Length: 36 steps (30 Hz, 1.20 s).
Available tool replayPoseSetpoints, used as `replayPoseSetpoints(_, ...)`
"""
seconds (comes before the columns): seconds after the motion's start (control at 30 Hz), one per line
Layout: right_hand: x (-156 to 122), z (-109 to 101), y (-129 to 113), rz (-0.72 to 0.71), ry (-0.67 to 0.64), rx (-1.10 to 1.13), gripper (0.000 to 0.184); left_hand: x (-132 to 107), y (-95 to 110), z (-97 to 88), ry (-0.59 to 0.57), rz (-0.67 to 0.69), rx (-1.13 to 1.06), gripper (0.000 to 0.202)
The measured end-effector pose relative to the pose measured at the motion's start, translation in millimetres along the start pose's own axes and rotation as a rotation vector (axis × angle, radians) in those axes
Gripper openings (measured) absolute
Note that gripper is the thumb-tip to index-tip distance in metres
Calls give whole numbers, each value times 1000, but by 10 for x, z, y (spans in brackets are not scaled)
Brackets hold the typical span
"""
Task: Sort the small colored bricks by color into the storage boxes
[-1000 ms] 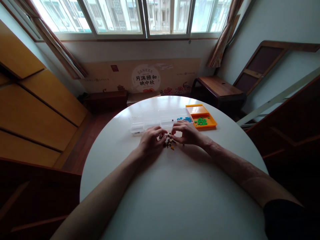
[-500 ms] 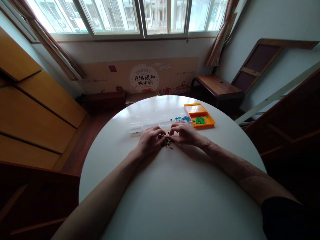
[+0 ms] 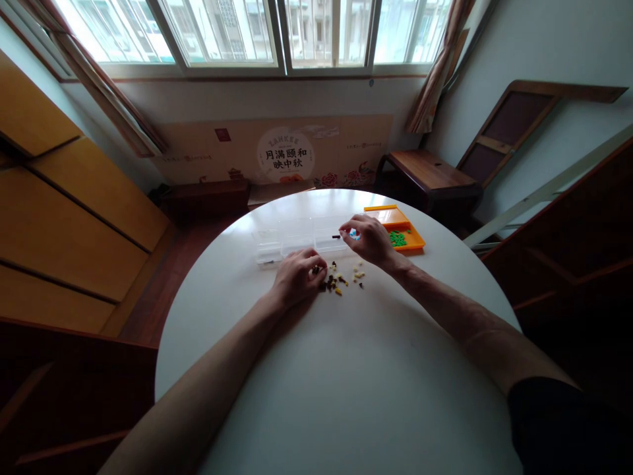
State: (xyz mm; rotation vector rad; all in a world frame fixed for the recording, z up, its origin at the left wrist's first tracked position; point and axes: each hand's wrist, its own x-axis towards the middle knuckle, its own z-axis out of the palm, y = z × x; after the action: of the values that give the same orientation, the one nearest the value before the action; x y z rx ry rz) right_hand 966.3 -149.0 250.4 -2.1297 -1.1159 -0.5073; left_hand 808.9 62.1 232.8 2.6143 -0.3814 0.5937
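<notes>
My left hand (image 3: 298, 276) rests on the white table with its fingers curled at the left side of a loose pile of tiny brown, yellow and cream pieces (image 3: 338, 282). Dark bits show between its thumb and fingers; what it grips is hidden. Over the right part of a clear plastic compartment box (image 3: 297, 244), my right hand (image 3: 366, 239) pinches thumb and fingers together. A small dark piece (image 3: 335, 236) shows right at those fingertips. Blue pieces (image 3: 354, 234) in the box are partly covered by this hand.
An orange tray (image 3: 418, 243) with small green pieces (image 3: 397, 238) stands right of the box, beyond my right hand. The round white table (image 3: 316, 382) has a curved edge. A wooden chair (image 3: 430, 168) stands behind it, below the window.
My right hand has lifted away from the pile, moving forward and right over the clear box. Cream and dark pieces now show spread where it was. My left hand has stayed nearly still.
</notes>
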Motion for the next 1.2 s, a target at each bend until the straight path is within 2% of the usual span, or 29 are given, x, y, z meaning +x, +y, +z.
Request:
replayPoseSetpoints(0.1, -22, 51, -28, -45, 12, 18, 12, -5, -26, 11, 30, 15, 4, 10)
replayPoseSetpoints(0.23, -209, 92, -64, -124, 24, 63, 12, 3, -68, 37, 65, 46, -9, 14)
replayPoseSetpoints(0.37, -345, 88, -66, -257, -42, 124, 10, 13, -99, 67, 125, 93, -31, 17)
replayPoseSetpoints(0.57, -347, 61, -166, -375, -86, 213, 8, -1, -80, 63, 192, 89, -93, 12)
replayPoseSetpoints(0.8, -349, 91, -163, -428, -66, 242, 8, -7, -62, 37, 244, 61, -193, 7)
replayPoseSetpoints(0.97, -343, 96, -155, -435, -63, 223, 9, -12, -91, 40, 234, 54, -221, 3)
replayPoseSetpoints(1.2, -368, 113, -145, -435, -62, 201, 10, -21, -73, 50, 244, 42, -207, 7)
